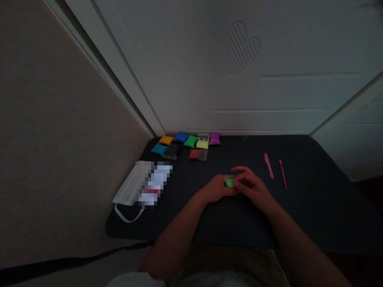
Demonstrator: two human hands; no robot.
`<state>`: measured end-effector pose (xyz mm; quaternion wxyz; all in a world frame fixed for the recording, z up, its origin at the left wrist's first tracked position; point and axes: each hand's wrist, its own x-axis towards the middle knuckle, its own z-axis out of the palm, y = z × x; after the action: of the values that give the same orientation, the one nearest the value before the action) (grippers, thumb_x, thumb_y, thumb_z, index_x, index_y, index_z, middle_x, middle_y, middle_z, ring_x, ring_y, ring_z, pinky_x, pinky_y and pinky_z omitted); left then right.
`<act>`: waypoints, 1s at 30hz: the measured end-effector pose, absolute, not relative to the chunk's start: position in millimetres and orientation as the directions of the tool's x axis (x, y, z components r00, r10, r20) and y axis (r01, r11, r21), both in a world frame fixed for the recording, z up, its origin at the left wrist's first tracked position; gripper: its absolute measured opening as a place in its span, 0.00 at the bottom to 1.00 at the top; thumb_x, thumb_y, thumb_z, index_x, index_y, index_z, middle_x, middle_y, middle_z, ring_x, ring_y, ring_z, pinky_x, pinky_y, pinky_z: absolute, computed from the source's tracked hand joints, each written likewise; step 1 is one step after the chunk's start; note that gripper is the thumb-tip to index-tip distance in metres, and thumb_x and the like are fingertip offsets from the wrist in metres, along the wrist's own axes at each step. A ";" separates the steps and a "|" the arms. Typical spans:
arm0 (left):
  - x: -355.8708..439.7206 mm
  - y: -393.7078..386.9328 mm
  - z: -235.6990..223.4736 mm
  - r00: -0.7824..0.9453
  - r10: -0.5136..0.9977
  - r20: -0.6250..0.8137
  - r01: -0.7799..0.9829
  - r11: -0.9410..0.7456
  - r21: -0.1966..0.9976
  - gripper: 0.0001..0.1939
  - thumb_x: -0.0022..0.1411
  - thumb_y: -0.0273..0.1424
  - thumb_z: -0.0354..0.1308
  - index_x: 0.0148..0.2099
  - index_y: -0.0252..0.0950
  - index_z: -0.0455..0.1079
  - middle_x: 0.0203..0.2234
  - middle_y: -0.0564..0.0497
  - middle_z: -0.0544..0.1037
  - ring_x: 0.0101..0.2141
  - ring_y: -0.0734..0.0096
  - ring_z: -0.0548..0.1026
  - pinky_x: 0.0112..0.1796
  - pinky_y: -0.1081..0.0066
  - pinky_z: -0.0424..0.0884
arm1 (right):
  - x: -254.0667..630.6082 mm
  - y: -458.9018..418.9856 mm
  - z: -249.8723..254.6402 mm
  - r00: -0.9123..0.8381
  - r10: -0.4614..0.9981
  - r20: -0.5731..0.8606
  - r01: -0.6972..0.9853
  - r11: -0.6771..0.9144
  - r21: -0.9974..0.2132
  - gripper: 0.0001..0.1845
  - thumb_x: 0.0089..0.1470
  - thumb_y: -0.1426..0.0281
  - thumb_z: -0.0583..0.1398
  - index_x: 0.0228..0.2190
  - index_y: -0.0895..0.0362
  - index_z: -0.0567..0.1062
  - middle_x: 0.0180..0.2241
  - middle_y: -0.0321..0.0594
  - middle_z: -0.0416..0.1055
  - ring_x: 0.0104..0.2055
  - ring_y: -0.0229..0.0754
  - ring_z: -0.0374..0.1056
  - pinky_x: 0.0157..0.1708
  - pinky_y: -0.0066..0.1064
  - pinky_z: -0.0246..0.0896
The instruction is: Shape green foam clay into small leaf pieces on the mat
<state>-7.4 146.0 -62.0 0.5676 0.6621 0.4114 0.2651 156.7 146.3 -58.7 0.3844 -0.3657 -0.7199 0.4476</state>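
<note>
Near the front middle of the dark table, a small packet of light green modelling clay (229, 183) sits between my two hands. My left hand (218, 189) is wrapped around the packet from the left, its fingers partly hidden. From the right, my right hand (253, 186) has its thumb and fingertips closed at the packet's right side; one finger stretches out above it. A clear upper edge of the bag shows over the green clay. To the right of my hands lie a pink plastic knife (269, 166) and a thin pink stick tool (283, 174).
Several clay packets lie at the back left, among them an orange one (166, 140), a purple one (214, 138) and a red one (198, 154). A white face mask (133, 183) rests at the left edge beside a blurred white packet (157, 183). A white panel (203, 59) stands behind the table.
</note>
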 end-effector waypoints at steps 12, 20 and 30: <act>-7.5 148.6 -67.7 0.470 0.881 -0.060 0.300 -0.096 0.949 0.08 0.48 0.33 0.56 0.29 0.33 0.63 0.22 0.57 0.65 0.24 0.77 0.61 0.26 0.76 0.56 | 154.7 143.8 -56.6 -0.442 0.862 0.247 0.166 0.349 -0.922 0.02 0.49 0.69 0.57 0.29 0.53 0.70 0.45 0.40 0.60 0.48 0.43 0.58 0.48 0.38 0.52; -5.5 147.4 -67.7 0.477 0.877 -0.065 0.247 -0.062 0.967 0.09 0.49 0.33 0.56 0.26 0.33 0.61 0.19 0.58 0.61 0.22 0.79 0.58 0.24 0.76 0.55 | 154.3 143.5 -55.7 -0.422 0.871 0.250 0.169 0.346 -0.923 0.03 0.49 0.69 0.56 0.28 0.53 0.70 0.45 0.39 0.61 0.48 0.44 0.59 0.47 0.40 0.52; -3.5 147.7 -63.9 0.446 0.892 -0.074 0.308 -0.075 0.948 0.08 0.48 0.33 0.56 0.30 0.33 0.65 0.21 0.57 0.65 0.24 0.77 0.61 0.25 0.76 0.56 | 155.6 144.5 -57.2 -0.439 0.865 0.242 0.173 0.346 -0.922 0.03 0.50 0.69 0.55 0.28 0.53 0.70 0.45 0.40 0.61 0.48 0.44 0.58 0.48 0.39 0.52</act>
<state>-3.5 147.7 -63.9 0.5152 0.6764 0.4437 0.2832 155.6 144.5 -57.2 0.3892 -0.3594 -0.7221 0.4448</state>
